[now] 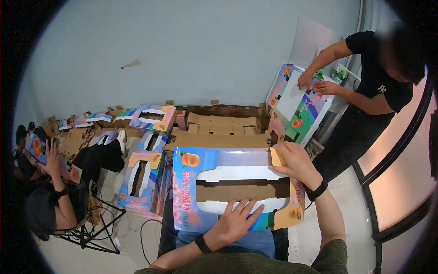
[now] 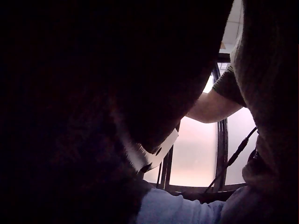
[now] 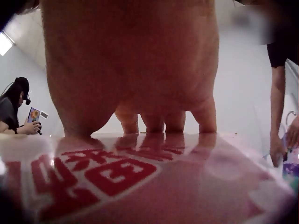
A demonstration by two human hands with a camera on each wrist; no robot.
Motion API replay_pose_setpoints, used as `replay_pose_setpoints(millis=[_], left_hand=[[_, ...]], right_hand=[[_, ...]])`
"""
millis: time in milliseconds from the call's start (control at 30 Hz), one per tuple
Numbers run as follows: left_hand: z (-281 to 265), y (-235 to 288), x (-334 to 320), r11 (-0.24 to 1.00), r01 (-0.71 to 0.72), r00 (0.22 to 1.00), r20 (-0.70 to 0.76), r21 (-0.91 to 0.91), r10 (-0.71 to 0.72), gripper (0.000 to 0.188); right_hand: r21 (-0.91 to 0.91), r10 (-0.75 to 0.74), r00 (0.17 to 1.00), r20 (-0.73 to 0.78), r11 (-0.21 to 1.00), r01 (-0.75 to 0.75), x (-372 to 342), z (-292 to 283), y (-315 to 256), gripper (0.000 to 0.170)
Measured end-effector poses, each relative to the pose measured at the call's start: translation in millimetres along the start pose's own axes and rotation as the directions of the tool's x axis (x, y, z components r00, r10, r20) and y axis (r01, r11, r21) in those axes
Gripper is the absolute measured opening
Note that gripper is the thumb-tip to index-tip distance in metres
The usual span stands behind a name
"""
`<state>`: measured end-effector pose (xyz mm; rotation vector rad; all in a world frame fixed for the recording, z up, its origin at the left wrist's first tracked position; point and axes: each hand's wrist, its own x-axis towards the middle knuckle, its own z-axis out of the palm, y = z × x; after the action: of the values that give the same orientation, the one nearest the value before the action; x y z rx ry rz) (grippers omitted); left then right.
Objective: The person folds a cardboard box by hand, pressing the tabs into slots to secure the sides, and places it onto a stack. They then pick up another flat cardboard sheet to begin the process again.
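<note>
showing at eight o'clock in the head view a person in dark clothes (image 1: 39, 205), raising one arm beside a smaller printed carton. further right, between eight and nine, lining up stacked cartons (image 1: 153, 180), with brown cardboard (image 1: 221, 139) spreading behind them toward the middle.

holding a peach-printed box (image 1: 232, 173) at about five o'clock, in front of the body and over blue-clad legs (image 1: 255, 242). at the box's six o'clock, resting the left hand (image 1: 237, 219) on the near white rim of the long opening, fingers spreading and pinching nothing (seeing mostly darkness in the left wrist view, so not telling the pressure). at the box's two o'clock, gripping the far corner and its tan tab (image 1: 276, 157) with the right hand (image 1: 296, 164), thumb on the near side and fingers bending over the edge. in the right wrist view, reaching down past red print (image 3: 121, 177) at the edge.

probably risking a creased or torn tab from pulling too hard at that corner; possibly tipping the box from uneven pressing, or buckling the near rim from leaning on it beside the opening.

at two o'clock, working with both hands over another printed box (image 1: 287, 98): a standing person (image 1: 383, 77).
</note>
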<state>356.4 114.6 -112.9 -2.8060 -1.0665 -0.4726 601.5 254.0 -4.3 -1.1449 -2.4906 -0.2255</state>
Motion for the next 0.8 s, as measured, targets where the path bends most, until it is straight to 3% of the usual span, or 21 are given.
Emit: replay_pose_setpoints(millis=[167,367,467,567,600,633,700,800], left_hand=[[-4.8,0.1,1.2,1.000,0.004,1.000,0.028,0.009,-0.004,0.099],[-4.9,-3.1,-1.5,0.999,-0.023,1.000,0.004,0.047,0.023,0.099],[1.1,-6.0,-4.9,0.997,-0.044,0.999,-0.005,0.065,0.044,0.098],[-0.6,-8.0,-6.0,0.999,-0.038,0.999,0.037,0.002,0.038,0.098],[3.5,-8.1,-6.9,1.000,-0.029,0.999,0.028,-0.009,0.029,0.098],[5.1,-7.6,-6.3,1.000,-0.018,1.000,0.015,-0.022,0.018,0.098],[6.2,-5.9,-7.7,0.999,-0.009,1.000,0.014,-0.036,0.010,0.098],[5.7,-6.6,-6.2,0.999,-0.023,0.999,0.026,-0.024,0.024,0.097]], right_hand=[[0.008,-0.016,0.999,-0.028,1.000,0.016,0.6,2.0,1.6,0.055],[0.068,0.067,0.998,-0.012,0.996,-0.066,-4.8,8.5,2.9,0.050],[0.110,0.043,0.997,-0.065,0.993,-0.035,-10.3,13.2,8.8,0.042],[0.324,0.107,0.984,-0.141,0.945,-0.056,-20.3,12.0,19.8,0.038],[0.327,0.268,0.958,-0.104,0.919,-0.222,-26.5,1.1,18.0,0.039],[0.447,0.297,0.948,-0.117,0.868,-0.217,-30.3,-11.2,22.6,0.034],[0.542,0.316,0.928,-0.197,0.824,-0.166,-39.9,-16.2,30.2,0.030],[0.632,0.349,0.918,-0.188,0.759,-0.159,-54.1,-24.0,23.5,0.031]])
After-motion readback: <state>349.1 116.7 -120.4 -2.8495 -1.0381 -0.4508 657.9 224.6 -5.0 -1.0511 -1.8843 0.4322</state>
